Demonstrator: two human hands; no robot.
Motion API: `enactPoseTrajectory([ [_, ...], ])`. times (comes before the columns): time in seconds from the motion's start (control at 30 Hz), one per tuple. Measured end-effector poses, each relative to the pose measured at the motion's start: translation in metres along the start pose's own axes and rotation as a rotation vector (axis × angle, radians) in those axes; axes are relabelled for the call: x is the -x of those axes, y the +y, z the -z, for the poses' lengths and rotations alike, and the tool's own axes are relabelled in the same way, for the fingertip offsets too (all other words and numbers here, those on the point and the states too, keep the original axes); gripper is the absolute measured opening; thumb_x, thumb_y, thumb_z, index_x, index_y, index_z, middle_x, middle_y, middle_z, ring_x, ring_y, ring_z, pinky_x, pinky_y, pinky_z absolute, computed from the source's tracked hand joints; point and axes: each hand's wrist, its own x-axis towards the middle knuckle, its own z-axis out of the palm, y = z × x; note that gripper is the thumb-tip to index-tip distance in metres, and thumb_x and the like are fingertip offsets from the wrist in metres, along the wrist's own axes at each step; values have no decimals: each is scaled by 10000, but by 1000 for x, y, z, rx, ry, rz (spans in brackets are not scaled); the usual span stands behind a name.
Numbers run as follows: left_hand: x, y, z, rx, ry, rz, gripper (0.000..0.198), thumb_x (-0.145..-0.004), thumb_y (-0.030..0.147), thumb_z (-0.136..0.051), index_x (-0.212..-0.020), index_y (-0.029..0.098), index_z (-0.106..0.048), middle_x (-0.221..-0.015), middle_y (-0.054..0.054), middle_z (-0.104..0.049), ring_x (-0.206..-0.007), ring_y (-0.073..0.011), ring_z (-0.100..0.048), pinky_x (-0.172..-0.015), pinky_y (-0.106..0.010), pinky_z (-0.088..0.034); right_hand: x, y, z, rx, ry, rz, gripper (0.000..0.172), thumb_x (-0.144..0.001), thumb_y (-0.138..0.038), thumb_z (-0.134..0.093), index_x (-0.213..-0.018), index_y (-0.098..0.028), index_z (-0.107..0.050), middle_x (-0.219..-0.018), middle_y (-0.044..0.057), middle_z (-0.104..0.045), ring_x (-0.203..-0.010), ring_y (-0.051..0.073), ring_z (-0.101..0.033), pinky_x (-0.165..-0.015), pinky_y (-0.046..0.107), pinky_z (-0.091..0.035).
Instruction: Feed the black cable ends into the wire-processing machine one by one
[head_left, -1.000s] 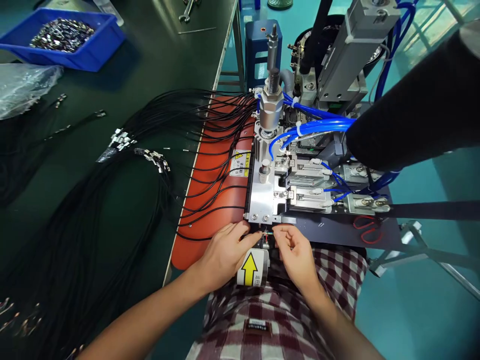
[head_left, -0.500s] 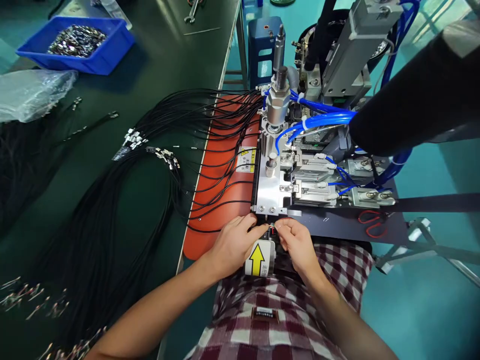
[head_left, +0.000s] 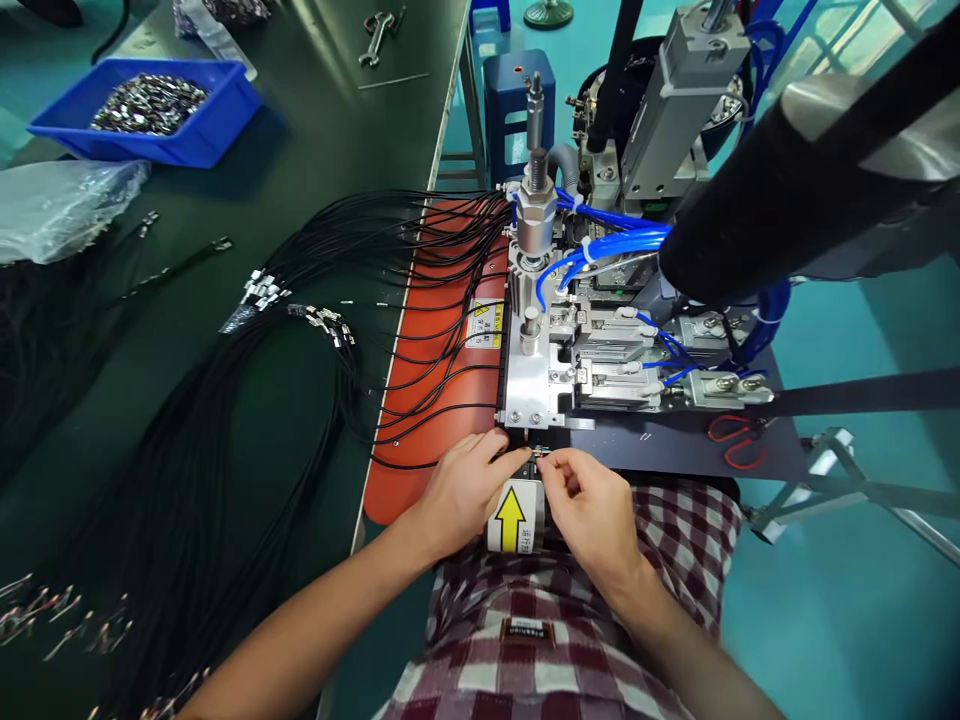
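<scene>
one blue bin (head_left: pixel 217 125), one yellow arrow (head_left: pixel 511 520), one wire end (head_left: pixel 538 452) between two hands at the near edge of one machine (head_left: pixel 527 385), right hand (head_left: pixel 592 500) angled inward, fingertips pinched on the wire end, left hand (head_left: pixel 465 488) palm-down, its finger grip unclear

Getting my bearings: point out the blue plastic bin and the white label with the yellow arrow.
Blue plastic bin (head_left: pixel 201 146), head view, outer wall.
White label (head_left: pixel 511 518), head view, on the yellow arrow.

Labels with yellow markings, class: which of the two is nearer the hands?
The yellow-arrow label, between the left hand and right hand; the warning-triangle label lies farther off, on the red cover.
</scene>
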Motion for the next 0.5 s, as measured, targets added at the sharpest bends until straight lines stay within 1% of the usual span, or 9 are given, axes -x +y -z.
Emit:
enactPoseTrajectory([
  [0.07, 0, 0, 0, 2, 7, -2, 296, -937, 246, -421, -1078, 150, -663, -841, -76, -595, -730, -183, -561, -641, -291, -489, -2, -3, 5, 155, 36, 114, 177, -886, -309, -552, -780, -208, -651, -696, 47, -649, -598, 166, -537, -618, 292, -375],
  [0.1, 0, 0, 0, 2, 7, -3, 294, -937, 249, -424, -1072, 147, -664, -835, -76, -594, -723, -184, -559, -638, -291, -488, -4, -3, 7, 173, 43, 135, 178, -891, -307, -544, -786, -209, -648, -711, 52, -652, -617, 172, -543, -636, 298, -374],
  [0.13, -1, 0, 0, 3, 9, -3, 294, -937, 251, -425, -1067, 144, -665, -831, -75, -594, -719, -184, -556, -636, -291, -487, -6, -1, 7, 146, 37, 125, 181, -894, -313, -538, -787, -208, -640, -711, 50, -645, -622, 171, -541, -636, 296, -374],
  [0.2, 0, 0, 0, 8, 12, -6, 294, -938, 247, -420, -1059, 142, -667, -829, -76, -593, -719, -184, -554, -634, -289, -487, -9, 4, 4, -48, -18, 20, 192, -893, -347, -536, -785, -204, -608, -667, 25, -604, -578, 152, -514, -577, 274, -373],
  [0.27, 0, 0, -1, 16, 19, -7, 295, -936, 231, -417, -1056, 136, -668, -838, -81, -595, -728, -185, -557, -637, -286, -489, -13, 11, -1, -350, -122, -146, 231, -872, -403, -550, -763, -200, -561, -582, -21, -518, -483, 121, -444, -476, 246, -337],
  [0.33, 0, 0, -1, 25, 20, -2, 293, -933, 222, -423, -1054, 125, -671, -841, -88, -593, -732, -189, -561, -636, -287, -491, -14, 17, -6, -582, -200, -266, 272, -843, -445, -573, -741, -197, -527, -545, -55, -452, -432, 96, -382, -429, 230, -302],
  [0.4, 0, -1, -1, 36, 17, 1, 296, -933, 228, -427, -1056, 117, -673, -841, -95, -591, -742, -197, -567, -638, -295, -495, -14, 20, -8, -658, -219, -297, 280, -834, -448, -586, -740, -193, -517, -546, -63, -437, -433, 86, -368, -431, 224, -299],
  [0.5, 0, -1, -1, 45, 22, -2, 317, -943, 251, -411, -1061, 122, -675, -834, -97, -585, -746, -204, -571, -634, -301, -496, -12, 21, -6, -550, -157, -214, 239, -855, -406, -578, -764, -191, -528, -582, -51, -452, -477, 94, -385, -453, 227, -314],
])
